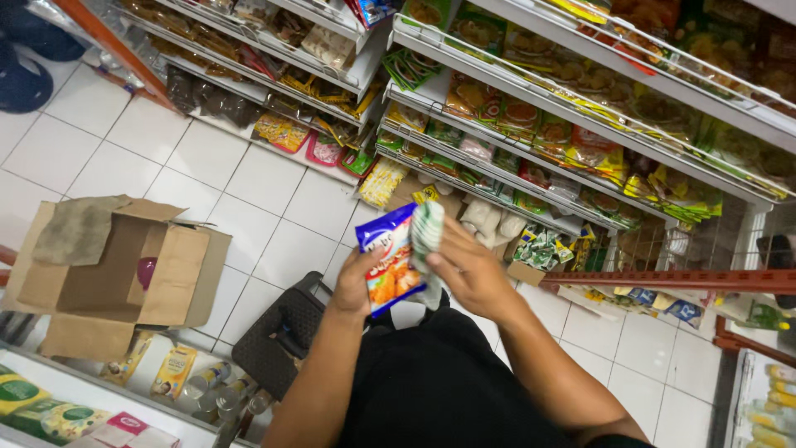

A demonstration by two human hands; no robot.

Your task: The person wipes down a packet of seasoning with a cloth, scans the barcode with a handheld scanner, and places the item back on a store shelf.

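Blue, white and orange foil: a flat snack packet (390,261) is held at chest height in the head view, over the white tiled floor (207,158) and in front of the lowest shelf tier. Fried pieces are pictured on its orange lower half; the top edge is blue with a white patch. Left hand (358,286) is closed on the packet from below and behind, thumb across its left edge. Right hand (468,270) is closed on a green-and-white patterned cloth (427,236), which is pressed against the packet's right side, so both hands are brought together around the packet. Whether the cloth covers part of the print cannot be told.

An open cardboard box (116,274) is noted on the floor to the left, flaps spread. A dark plastic basket (278,332) is seen just beside the person's dark clothing. Wire shelves (514,108) stocked with green, yellow and red seasoning sachets are ranged along the upper right. Small bottles (220,390) lie near the lower left edge.
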